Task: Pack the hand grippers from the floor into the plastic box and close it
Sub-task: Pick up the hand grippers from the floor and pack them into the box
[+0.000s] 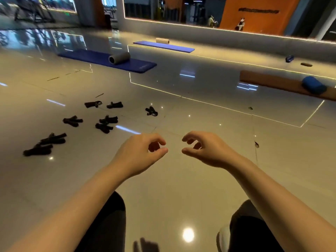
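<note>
Hand grippers point(107, 122): black, about 8 counted, loose on the floor point(200, 110) to the left of centre and ahead of the person; 2 lie touching at the far left, 2 more touch near the middle of the group, 1 sits apart to the right point(151, 111); a dark blurred shape at the bottom edge may be another, cannot tell.

Plastic box: not in view; its place and whether it stands open cannot be told.

Left hand point(140, 153): held out above the floor, fingers loosely curled, thumb near the forefinger, holding nothing.

Right hand point(205, 150): likewise held out, fingers loosely curled, holding nothing; the 2 hands are near each other but apart.

Progress, as judged: packing not begun or barely begun; every gripper seen is on the floor, none in a hand; picking up, loading and closing the box all remain.

Other stock: 2 blue mats point(107, 60) farther off, a grey foam roller point(119, 58) on the nearer one, a pale roller on the farther; a brown mat point(269, 81) at right with a blue roller point(313, 85) on it.

Writing: dark lettering on the orange wall point(258, 10), too blurred to read; a faint mark on the near mat, unreadable.
</note>
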Tool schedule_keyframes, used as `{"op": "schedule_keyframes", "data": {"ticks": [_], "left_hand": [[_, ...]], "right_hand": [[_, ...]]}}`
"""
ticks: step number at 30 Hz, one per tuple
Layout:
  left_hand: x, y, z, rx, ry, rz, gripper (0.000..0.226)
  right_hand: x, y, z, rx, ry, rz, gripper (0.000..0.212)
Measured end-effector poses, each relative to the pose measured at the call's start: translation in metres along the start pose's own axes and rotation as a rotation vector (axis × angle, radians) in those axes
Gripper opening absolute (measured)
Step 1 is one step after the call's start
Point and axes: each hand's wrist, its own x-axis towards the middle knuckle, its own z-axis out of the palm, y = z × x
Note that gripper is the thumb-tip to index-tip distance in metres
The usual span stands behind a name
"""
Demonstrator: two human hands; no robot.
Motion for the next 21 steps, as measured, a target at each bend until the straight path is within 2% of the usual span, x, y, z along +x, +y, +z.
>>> {"op": "schedule_keyframes", "data": {"ticks": [6, 10, 13, 17, 21], "left_hand": [[-0.032, -0.11, -0.063, 0.131, 0.025, -0.303, 0.031], [-0.06, -0.166, -0.123, 0.122, 0.214, -0.463, 0.031], [-0.076, -0.204, -0.148, 0.118, 0.292, -0.558, 0.027], [-0.064, -0.242, -0.163, 0.098, 0.326, -0.636, 0.022], [-0.024, -0.274, -0.165, 0.14, 0.262, -0.625, 0.026]], "right_hand": [[0.109, -0.073, 0.065, 0.007, -0.185, -0.181, 0.044], [0.17, -0.147, 0.094, -0.048, -0.246, -0.343, 0.047], [0.205, -0.193, 0.101, -0.108, -0.265, -0.469, 0.048], [0.249, -0.223, 0.1, -0.128, -0.261, -0.542, 0.049], [0.292, -0.216, 0.111, -0.109, -0.237, -0.541, 0.052]]}}
